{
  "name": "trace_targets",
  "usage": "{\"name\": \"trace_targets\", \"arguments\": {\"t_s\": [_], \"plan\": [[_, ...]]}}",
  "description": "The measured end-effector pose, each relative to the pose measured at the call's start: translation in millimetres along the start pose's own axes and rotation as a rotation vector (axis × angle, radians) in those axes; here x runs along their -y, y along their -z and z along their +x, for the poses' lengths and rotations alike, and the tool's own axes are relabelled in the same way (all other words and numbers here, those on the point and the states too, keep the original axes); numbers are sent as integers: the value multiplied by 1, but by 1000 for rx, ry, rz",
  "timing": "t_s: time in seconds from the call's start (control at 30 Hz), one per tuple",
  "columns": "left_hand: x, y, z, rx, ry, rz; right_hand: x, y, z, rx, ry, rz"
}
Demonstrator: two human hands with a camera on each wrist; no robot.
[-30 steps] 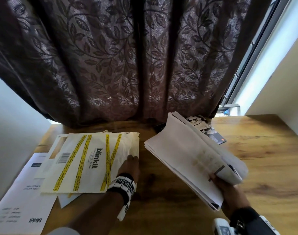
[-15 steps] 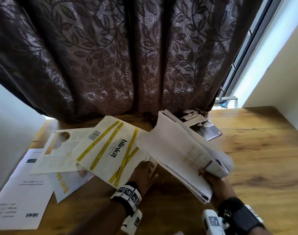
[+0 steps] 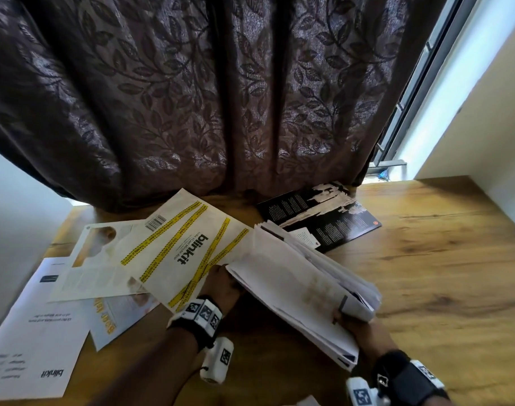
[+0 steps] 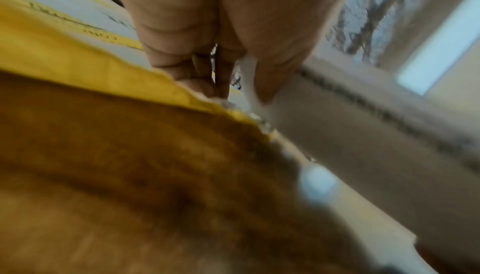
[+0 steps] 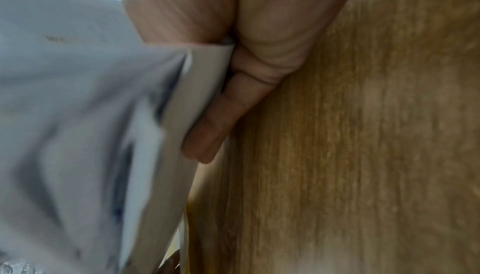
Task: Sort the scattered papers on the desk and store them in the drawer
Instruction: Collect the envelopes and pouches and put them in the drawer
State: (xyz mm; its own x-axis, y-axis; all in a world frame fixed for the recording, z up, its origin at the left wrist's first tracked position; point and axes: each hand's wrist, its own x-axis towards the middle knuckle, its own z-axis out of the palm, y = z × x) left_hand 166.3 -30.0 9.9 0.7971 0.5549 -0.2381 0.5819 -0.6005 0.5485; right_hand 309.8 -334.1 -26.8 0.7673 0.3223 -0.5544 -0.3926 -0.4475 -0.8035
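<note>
While the desk holds most of what I have to gather, I keep my work low over its near middle, so nothing has far to travel. The curtain hangs down to the far edge, and the dark booklet lies flat just in front of it, beside the far end of my stack. No drawer shows in any view.

My right hand carries the stack, tilted with its far end raised, thumb on top and fingers curled underneath, clamping the near corner; I judge the tilt leaves room to slide the next piece under or against it. The envelope with yellow tape lies angled across the glossy leaflets, its right edge touching the stack. My left hand grips that near right corner, the fingers pressed together and bent over the edge; the wrist view is too blurred to place the thumb. The white letter lies flat at the near left, well apart from both hands.

Compared with a second ago, the envelope has swung from square over the leaflets to slanted and has come right to the stack, uncovering the leaflets. The stack has dropped lower and flatter, baring more of the booklet.
</note>
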Motion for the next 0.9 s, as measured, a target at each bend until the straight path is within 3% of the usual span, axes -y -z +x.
{"name": "trace_targets", "arguments": {"t_s": [0.07,0.17,0.37,0.6,0.73,0.9], "plan": [[3,8,2,73,-35,137,2,1,-1,-10,46,-82],[10,15,-2,74,109,362,1,-1,-2,-9,166,-189],[15,14,-2,79,126,448,5,-2,-8,14,163,-205],[20,27,-2,-53,100,126,14,-6,-21,22,100,-68],[18,35,-6,-194,144,-63,25,-2,-27,140,126,-35],[10,42,-9,-329,133,-90,20,6,-25,184,54,1]]}}
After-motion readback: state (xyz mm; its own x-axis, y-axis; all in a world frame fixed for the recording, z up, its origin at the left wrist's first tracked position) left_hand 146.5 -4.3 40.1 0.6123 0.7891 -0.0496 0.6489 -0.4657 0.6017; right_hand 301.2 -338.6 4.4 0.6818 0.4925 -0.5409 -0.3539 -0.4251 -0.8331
